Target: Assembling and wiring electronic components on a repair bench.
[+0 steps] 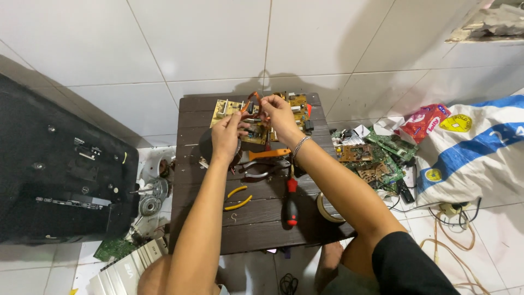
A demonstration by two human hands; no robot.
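A small orange part is pinched by closed fingers of the left hand and right hand above a circuit board on the dark table

Bare forearms; silver chain bracelet on right wrist; black sleeve.

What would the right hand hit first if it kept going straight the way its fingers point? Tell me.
Probably the small orange tool at the fingertips of the right hand, above the yellow-brown circuit board; depth is unclear from this view.
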